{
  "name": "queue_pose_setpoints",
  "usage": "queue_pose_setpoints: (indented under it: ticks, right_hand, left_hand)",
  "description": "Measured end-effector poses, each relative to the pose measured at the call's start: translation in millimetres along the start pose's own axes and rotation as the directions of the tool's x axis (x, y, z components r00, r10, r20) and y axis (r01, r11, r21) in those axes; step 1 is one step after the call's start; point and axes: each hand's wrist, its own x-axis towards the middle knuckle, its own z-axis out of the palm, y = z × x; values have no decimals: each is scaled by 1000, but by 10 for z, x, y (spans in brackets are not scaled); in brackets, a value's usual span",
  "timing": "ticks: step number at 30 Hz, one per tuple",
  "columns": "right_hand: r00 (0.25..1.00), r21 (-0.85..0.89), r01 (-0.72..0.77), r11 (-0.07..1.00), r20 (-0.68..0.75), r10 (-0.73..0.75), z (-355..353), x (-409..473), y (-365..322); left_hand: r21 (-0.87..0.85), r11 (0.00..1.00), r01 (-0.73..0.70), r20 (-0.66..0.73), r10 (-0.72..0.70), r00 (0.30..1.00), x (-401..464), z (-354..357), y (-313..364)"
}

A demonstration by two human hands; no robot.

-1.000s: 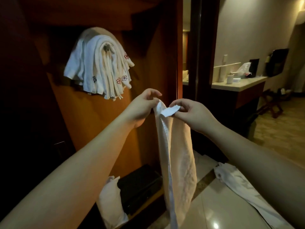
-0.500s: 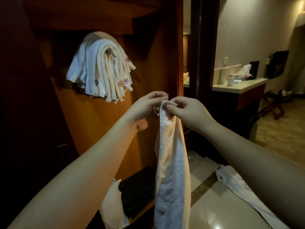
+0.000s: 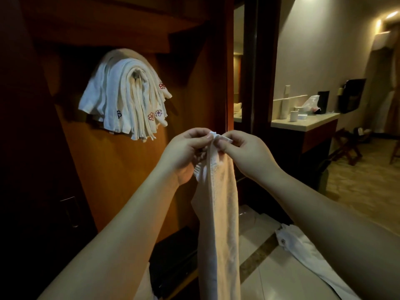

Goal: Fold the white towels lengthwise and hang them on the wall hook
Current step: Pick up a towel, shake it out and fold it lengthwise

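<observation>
Folding step: left hand (image 3: 184,152) and right hand (image 3: 249,152) pinching towel (image 3: 223,213) top, fingers curled. Next: draping over hung towels (image 3: 127,94).

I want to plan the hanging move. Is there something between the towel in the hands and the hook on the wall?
Nothing visible blocks the way. Both hands, left and right, pinch the towel at its top, and open air lies up and left to the hook. The hook itself is hidden under the hung towels, so the new one must go over them.
</observation>
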Motion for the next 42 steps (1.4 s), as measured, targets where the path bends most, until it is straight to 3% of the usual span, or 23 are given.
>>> queue_pose_setpoints:
  ticks: [9,14,16,19,21,23,27,30,32,34,36,38,40,42]
  right_hand:
    - [1000,15,-19,1000,12,18,-104,95,25]
    - [978,-99,-100,990,172,116,-226,248,55]
    - [947,-191,-70,979,296,126,-283,310,102]
    - [836,-406,-19,914,495,238,-303,373,273]
    - [754,-503,-12,864,563,338,-273,378,444]
    - [723,-551,18,834,583,370,-231,332,602]
    - [716,-444,8,896,627,305,-146,202,855]
    - [797,-119,-222,968,549,250,-176,186,879]
    - [851,99,-315,944,469,236,-241,212,838]
    - [844,122,-338,933,479,243,-288,232,806]
    - [795,-32,-278,960,554,249,-294,260,776]
    - [737,-252,-110,961,628,249,-259,287,771]
    - [722,-435,78,897,645,250,-211,296,782]
    - [755,-608,199,769,595,275,-199,300,757]
  left_hand:
    - [255,951,-172,50,164,985,-18,124,35]
    - [560,798,-223,37,245,969,90,129,7]
    - [589,786,-189,19,220,975,157,51,11]
    - [517,849,-109,-9,133,991,269,-93,23]
    - [484,872,-71,-25,95,995,324,-188,28]
    - [439,897,-54,-45,82,996,364,-283,34]
    - [374,926,-50,-72,83,994,373,-462,24]
    - [315,948,-46,-164,102,981,365,-598,17]
    - [283,958,-38,-235,107,966,355,-703,22]
    - [323,946,-34,-251,120,961,336,-803,7]
    - [347,937,-29,-257,125,958,322,-860,-12]
    - [334,942,-31,-280,131,951,325,-875,-21]
    - [322,946,-44,-280,140,950,338,-887,-31]
    - [358,933,-50,-241,144,960,319,-924,-57]
